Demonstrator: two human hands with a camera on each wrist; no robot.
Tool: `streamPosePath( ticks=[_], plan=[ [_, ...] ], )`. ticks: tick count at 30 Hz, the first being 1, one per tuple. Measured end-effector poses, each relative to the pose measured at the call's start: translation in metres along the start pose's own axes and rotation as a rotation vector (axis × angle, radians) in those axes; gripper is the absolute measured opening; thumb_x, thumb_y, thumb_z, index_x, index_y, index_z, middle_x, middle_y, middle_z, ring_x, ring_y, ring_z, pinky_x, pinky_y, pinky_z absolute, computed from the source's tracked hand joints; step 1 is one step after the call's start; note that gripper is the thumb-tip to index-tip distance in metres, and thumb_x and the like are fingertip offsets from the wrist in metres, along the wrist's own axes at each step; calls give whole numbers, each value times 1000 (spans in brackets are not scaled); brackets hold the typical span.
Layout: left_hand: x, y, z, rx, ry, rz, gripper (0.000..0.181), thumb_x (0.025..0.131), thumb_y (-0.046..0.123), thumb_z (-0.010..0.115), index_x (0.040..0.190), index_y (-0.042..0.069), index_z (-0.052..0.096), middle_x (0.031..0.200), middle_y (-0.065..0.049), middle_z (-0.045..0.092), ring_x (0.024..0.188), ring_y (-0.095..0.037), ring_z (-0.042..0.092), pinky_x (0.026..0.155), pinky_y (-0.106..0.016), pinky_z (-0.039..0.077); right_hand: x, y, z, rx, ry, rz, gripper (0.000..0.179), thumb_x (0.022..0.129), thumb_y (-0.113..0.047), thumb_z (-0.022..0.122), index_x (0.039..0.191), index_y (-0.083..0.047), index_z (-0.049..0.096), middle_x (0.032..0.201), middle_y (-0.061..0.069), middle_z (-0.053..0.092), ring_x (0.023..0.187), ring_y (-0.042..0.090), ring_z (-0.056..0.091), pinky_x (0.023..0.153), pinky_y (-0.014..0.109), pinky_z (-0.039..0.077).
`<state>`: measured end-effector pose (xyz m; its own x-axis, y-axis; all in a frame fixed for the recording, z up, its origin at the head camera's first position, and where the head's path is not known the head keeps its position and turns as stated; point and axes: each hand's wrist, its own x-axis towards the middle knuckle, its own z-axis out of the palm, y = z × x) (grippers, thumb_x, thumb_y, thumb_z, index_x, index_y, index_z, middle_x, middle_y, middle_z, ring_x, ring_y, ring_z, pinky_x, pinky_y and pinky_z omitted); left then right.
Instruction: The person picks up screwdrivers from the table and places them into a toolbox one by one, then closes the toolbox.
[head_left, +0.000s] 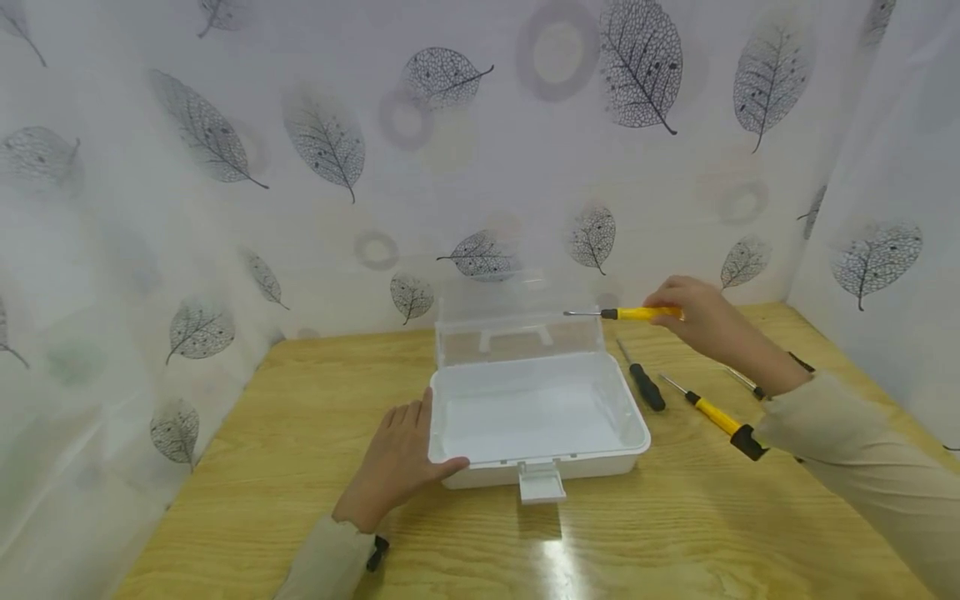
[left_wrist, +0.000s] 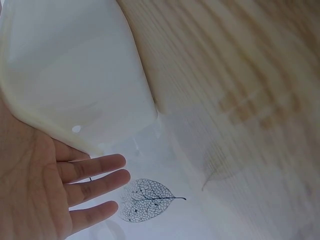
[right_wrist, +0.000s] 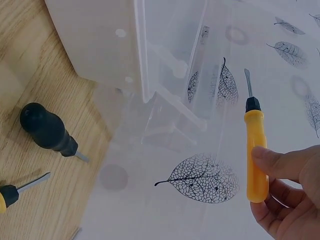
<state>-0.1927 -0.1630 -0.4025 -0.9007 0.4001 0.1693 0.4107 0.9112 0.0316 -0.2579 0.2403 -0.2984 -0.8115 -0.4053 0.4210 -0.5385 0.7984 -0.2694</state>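
A white plastic box (head_left: 536, 408) stands on the wooden table, its clear lid (head_left: 517, 321) raised at the back and its front latch (head_left: 542, 482) hanging down. My left hand (head_left: 401, 454) rests on the box's left side, thumb at the front rim and fingers straight; the left wrist view shows the fingers (left_wrist: 95, 190) stretched along the wall. My right hand (head_left: 693, 317) pinches a yellow-handled screwdriver (head_left: 637, 313) between thumb and fingers, over the back right of the box. Its flat tip points left in the head view, in front of the clear lid.
Right of the box lie a black-handled screwdriver (head_left: 647, 387) and a yellow-and-black screwdriver (head_left: 716, 414). Another screwdriver (head_left: 746, 382) is partly hidden by the right forearm. A leaf-printed curtain (head_left: 487, 167) hangs behind the table and along both sides.
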Motion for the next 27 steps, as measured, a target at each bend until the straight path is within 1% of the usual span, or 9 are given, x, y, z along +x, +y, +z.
streamPosePath(
  ticks=[5, 10, 16, 20, 27],
  plan=[
    [0, 0, 0, -3, 6, -1, 111, 76, 77, 46, 143, -9, 27, 132, -24, 51, 122, -36, 50, 107, -47, 38, 5, -6, 6, 27, -28, -9, 18, 83, 2, 66, 101, 3, 68, 92, 14, 63, 81, 24, 58, 68, 38, 50],
    [-1, 1, 0, -3, 6, -1, 111, 76, 77, 46, 143, -10, 27, 132, -24, 52, 121, -36, 50, 106, -47, 39, 9, -9, 13, 29, -26, -37, 17, 81, 4, 67, 98, 3, 69, 90, 12, 63, 79, 23, 57, 68, 37, 51],
    [0, 0, 0, 10, 9, 4, 112, 76, 79, 43, 142, -10, 28, 131, -24, 52, 121, -35, 51, 106, -46, 39, 15, -11, 21, 44, -36, -48, 18, 80, 5, 67, 97, 3, 69, 91, 13, 63, 81, 25, 58, 72, 41, 53],
    [0, 1, -1, 8, 0, 0, 111, 77, 77, 45, 143, -9, 27, 131, -24, 52, 121, -36, 50, 106, -47, 39, 19, -15, 26, 52, -46, -59, 18, 80, 6, 67, 98, 4, 69, 91, 15, 63, 83, 28, 58, 75, 44, 54],
    [0, 2, -1, -11, -1, -8, 109, 76, 74, 50, 143, -9, 27, 131, -24, 51, 121, -36, 50, 106, -47, 38, 28, -20, 39, 60, -72, -75, 17, 79, 6, 67, 97, 5, 69, 92, 15, 64, 86, 29, 59, 78, 45, 54]
  ],
)
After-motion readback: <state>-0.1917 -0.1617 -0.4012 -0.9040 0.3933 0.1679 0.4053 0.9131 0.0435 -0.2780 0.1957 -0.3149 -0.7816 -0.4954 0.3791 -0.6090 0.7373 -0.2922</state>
